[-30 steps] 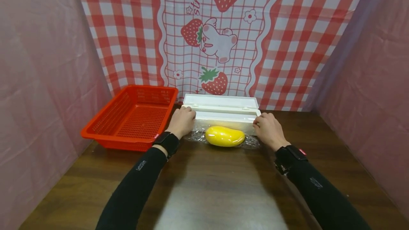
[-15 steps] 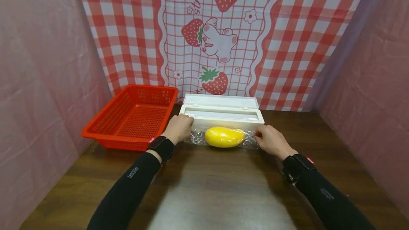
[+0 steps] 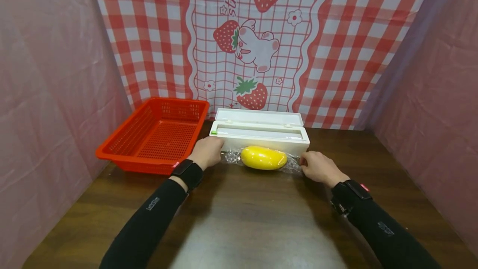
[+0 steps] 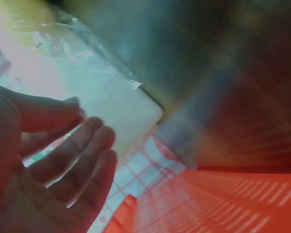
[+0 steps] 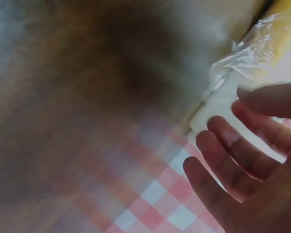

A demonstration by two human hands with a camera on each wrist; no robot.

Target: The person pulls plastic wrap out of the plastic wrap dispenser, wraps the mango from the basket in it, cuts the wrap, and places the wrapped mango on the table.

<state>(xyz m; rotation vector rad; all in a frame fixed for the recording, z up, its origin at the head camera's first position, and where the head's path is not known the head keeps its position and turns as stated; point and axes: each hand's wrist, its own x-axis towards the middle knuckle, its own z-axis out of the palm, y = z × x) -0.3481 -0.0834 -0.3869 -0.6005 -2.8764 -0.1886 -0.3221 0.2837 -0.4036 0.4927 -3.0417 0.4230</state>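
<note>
A glossy yellow mango (image 3: 263, 158) lies on its side in front of a white cling film dispenser (image 3: 261, 143). Clear cling film (image 3: 232, 156) is wrapped about it, with crumpled ends spreading left and right. My left hand (image 3: 207, 151) is by the film's left end and the dispenser's front left corner. Its fingers are loosely bent in the left wrist view, thumb and index finger close together, nothing seen between them. My right hand (image 3: 320, 167) is at the film's right end. In the right wrist view its fingers (image 5: 223, 179) are spread and relaxed, apart from the crumpled film.
The dispenser's lid (image 3: 259, 116) stands raised at the back, and a small green piece (image 3: 214, 132) shows at its left end. A red plastic basket (image 3: 157, 136) stands left of the left hand. A checked strawberry cloth (image 3: 250, 45) hangs behind the brown table (image 3: 261, 219).
Both hands have come down from the dispenser's ends toward the front, beside the mango. The film that lay over the dispenser's front is now down around the mango.
</note>
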